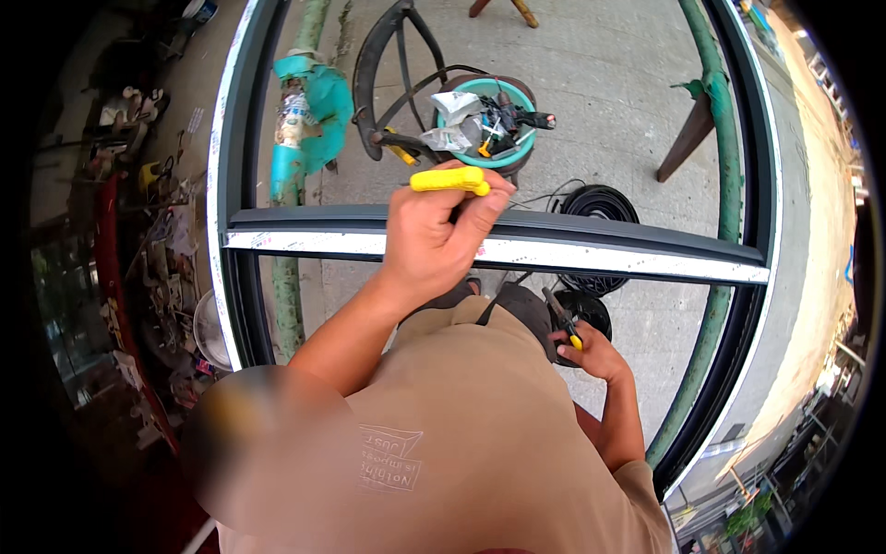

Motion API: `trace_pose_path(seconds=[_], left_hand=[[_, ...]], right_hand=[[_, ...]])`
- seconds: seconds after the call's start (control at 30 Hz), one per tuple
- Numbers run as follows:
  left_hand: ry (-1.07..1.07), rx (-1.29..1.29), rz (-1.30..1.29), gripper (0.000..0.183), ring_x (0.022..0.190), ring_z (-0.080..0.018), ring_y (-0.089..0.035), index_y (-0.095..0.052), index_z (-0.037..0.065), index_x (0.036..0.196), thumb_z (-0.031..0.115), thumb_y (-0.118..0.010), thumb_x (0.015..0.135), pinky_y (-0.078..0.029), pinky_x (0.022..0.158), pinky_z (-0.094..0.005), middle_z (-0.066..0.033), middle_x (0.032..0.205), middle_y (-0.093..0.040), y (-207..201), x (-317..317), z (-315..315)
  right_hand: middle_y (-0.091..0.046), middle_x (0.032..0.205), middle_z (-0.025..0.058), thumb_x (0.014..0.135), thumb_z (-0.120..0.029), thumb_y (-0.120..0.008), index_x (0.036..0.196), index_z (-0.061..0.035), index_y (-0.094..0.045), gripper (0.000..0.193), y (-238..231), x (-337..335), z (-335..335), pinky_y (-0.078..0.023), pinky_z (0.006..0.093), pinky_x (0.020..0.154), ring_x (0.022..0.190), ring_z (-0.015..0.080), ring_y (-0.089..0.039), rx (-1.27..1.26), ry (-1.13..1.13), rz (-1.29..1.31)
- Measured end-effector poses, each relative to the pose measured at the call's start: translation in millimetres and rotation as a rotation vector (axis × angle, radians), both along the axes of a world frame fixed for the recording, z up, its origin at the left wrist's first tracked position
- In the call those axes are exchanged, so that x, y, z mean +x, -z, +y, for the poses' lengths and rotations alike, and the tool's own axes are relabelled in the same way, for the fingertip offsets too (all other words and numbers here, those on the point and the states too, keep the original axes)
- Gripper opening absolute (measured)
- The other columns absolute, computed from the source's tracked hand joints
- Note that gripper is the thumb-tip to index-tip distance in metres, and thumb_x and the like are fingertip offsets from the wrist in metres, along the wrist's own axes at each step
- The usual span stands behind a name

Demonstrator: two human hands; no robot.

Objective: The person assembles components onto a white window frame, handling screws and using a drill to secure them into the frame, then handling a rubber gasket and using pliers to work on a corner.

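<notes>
A large dark grey window frame (341, 218) with white protective film lies in front of me, its crossbar running left to right. Over that crossbar is my left hand (432, 235), closed round a yellow-handled tool (447, 180) whose working end I cannot make out. Below the crossbar, on the right, my right hand (595, 355) is closed on a small hand tool (566, 319) with a dark, narrow metal end and a yellow part at the handle. Whether it is scissors or pliers does not show.
Beyond the crossbar, a teal basin (529, 148) of tools and plastic bags stands beside a dark chair frame (371, 92). Black strip or hose lies coiled (620, 205) on the paving, near a black bucket-like container (595, 312). Green pipes (724, 185) run under the frame's sides.
</notes>
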State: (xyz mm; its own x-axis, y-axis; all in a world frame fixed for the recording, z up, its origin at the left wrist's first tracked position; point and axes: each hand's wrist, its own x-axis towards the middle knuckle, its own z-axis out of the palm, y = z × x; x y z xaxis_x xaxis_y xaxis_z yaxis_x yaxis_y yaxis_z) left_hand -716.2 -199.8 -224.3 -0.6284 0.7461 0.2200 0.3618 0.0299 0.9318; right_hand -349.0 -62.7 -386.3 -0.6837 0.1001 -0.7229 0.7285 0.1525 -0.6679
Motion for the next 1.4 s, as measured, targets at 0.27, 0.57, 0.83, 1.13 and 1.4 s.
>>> trace_pose_path(seconds=[0.27,0.57,0.83,1.13,1.4], left_hand=[[-0.048,0.231,0.093,0.027,0.074,-0.0392,-0.071,-0.074,-0.003,0.092,0.022,-0.077,0.103,-0.054,0.066,-0.0445,-0.0188,0.080,-0.071,15,-1,2],[-0.336,0.260,-0.074,0.025,0.077,-0.0381,-0.072,-0.072,-0.004,0.095,0.019,-0.074,0.105,-0.055,0.069,-0.0425,-0.0198,0.082,-0.070,3,18,-72],[-0.655,0.114,-0.142,0.032,0.074,-0.0309,-0.068,-0.067,-0.002,0.094,0.025,-0.068,0.110,-0.052,0.068,-0.0421,-0.0145,0.083,-0.068,27,76,-123],[-0.594,1.365,-1.013,0.044,0.072,-0.0118,-0.049,-0.051,0.013,0.088,0.043,-0.045,0.119,-0.039,0.052,-0.0250,-0.0012,0.089,-0.050,24,136,-171],[-0.621,1.836,-0.812,0.050,0.141,-0.0317,-0.058,-0.053,0.007,0.079,0.037,-0.049,0.118,-0.050,0.125,-0.0539,-0.0154,0.130,-0.064,32,167,-196]], right_hand=[[-0.068,0.098,0.0136,0.081,-0.030,-0.096,0.110,-0.0037,-0.087,0.040,-201,-96,32,-0.053,0.0382,0.078,0.087,0.0268,-0.067,-0.146,-0.208,0.585],[-0.058,0.091,0.0103,0.078,-0.064,-0.089,0.093,-0.0019,-0.084,0.064,-260,-213,64,-0.042,0.0390,0.073,0.084,0.0248,-0.056,0.309,-0.302,0.755],[-0.061,0.099,0.0103,0.086,-0.048,-0.090,0.103,0.0040,-0.082,0.055,-263,-319,11,-0.047,0.0360,0.078,0.090,0.0247,-0.060,0.210,-0.791,0.858],[-0.060,0.099,0.0071,0.090,-0.036,-0.090,0.104,0.0016,-0.082,0.041,-237,-342,-72,-0.046,0.0324,0.074,0.086,0.0196,-0.059,-0.084,-1.008,0.913],[-0.064,0.101,0.0093,0.094,-0.013,-0.085,0.112,-0.0032,-0.080,0.022,-221,-338,-150,-0.051,0.0338,0.078,0.088,0.0225,-0.064,-0.227,-1.076,0.919]])
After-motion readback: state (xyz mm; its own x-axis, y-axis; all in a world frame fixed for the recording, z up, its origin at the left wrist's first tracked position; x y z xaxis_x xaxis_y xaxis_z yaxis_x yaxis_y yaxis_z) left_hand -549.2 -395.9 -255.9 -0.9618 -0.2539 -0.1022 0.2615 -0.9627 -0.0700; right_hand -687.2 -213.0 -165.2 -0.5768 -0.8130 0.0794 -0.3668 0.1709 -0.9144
